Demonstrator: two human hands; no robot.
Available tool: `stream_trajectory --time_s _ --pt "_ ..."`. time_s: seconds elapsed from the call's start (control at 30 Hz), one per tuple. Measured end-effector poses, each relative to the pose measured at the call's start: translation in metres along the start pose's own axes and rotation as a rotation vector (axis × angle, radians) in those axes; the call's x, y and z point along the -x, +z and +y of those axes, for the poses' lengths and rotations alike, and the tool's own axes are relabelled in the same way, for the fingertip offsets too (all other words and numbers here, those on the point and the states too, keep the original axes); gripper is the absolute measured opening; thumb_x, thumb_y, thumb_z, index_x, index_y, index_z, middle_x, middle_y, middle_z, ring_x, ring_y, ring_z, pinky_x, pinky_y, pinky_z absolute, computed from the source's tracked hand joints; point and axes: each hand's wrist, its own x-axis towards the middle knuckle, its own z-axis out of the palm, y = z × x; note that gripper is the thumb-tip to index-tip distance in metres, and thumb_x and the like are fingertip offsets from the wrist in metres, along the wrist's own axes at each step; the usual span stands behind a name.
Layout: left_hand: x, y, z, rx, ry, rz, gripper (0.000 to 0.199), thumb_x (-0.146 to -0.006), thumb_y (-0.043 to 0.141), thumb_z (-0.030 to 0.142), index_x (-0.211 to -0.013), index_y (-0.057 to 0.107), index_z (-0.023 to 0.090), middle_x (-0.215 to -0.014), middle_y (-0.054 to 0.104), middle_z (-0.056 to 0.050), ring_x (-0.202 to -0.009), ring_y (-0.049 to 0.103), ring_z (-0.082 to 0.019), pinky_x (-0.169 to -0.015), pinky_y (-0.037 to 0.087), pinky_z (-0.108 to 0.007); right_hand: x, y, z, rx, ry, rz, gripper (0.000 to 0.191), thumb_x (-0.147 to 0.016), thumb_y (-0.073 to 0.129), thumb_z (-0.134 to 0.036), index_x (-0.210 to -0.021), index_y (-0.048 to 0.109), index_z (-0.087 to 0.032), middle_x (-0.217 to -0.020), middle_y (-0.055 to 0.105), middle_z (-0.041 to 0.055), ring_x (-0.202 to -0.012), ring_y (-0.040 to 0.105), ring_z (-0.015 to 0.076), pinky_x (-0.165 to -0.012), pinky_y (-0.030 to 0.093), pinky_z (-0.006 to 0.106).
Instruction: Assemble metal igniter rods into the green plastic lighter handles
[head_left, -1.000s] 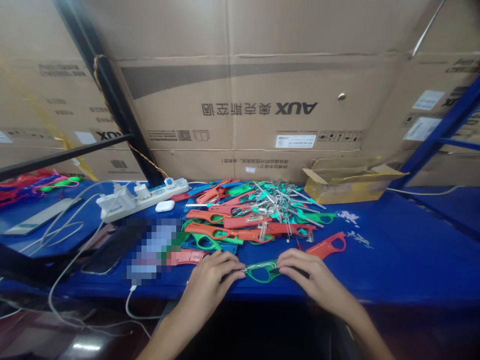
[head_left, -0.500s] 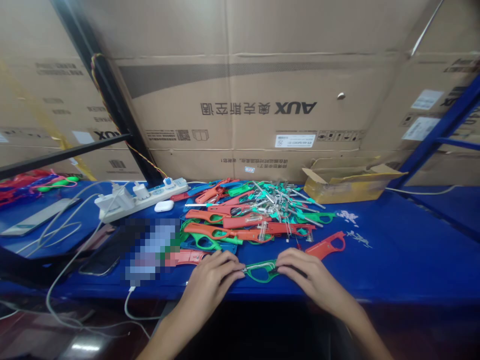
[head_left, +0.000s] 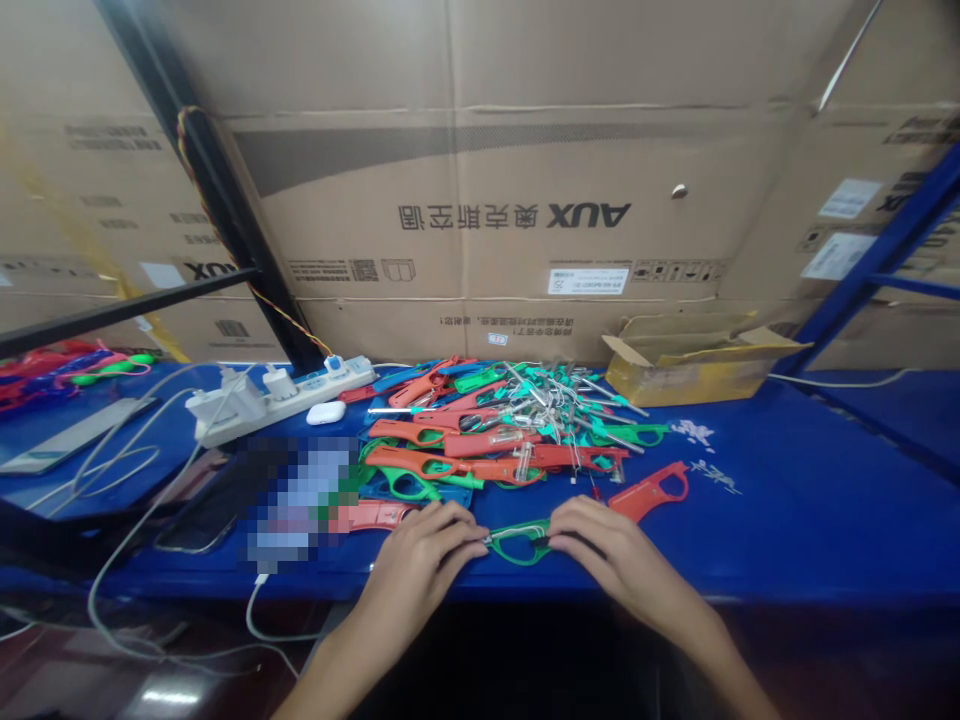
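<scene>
Plainly, green casing [head_left: 516,527] (looped) bridges left hand [head_left: 433,545] and right hand [head_left: 609,545].

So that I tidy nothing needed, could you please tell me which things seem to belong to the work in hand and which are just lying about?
Seem to belong:
green casing, between left hand and right hand
red casing beside the right hand
piled casings
metal-tube parts

Seem just lying about:
power strip
white case
dark phone
pale phone at far left
</scene>
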Motion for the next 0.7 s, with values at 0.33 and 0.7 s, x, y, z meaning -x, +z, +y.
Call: stream_trajectory --time_s 0.33,0.7 --pt "0.000 0.001 -0.001 0.008 -0.022 -0.020 0.035 -0.110 0.044 0.041 -0.105 0.075 0.024 -0.099 0.071 -0.004 -0.087 0.067 -0.020 -0.074 0.051 -0.031 -0.001 -0.002 0.002 -0.028 0.036 -0.041 0.017 -0.108 0.050 -0.030 -0.103 0.064 -0.024 -0.106 0.065 0.0034 -0.100 0.064 0.0176 -0.091 0.052 0.031" --pt "0.001 0.001 0.000 0.016 -0.034 -0.027 0.033 -0.110 0.045 0.040 -0.108 0.074 0.024 -0.101 0.071 -0.005 -0.088 0.066 -0.020 -0.075 0.050 -0.032 0.019 -0.004 0.000 0.302 -0.148 -0.017 0.027 -0.106 0.052 -0.030 -0.127 0.068 -0.024 -0.121 0.070 0.0089 -0.107 0.065 0.0242 -0.095 0.058 0.044"
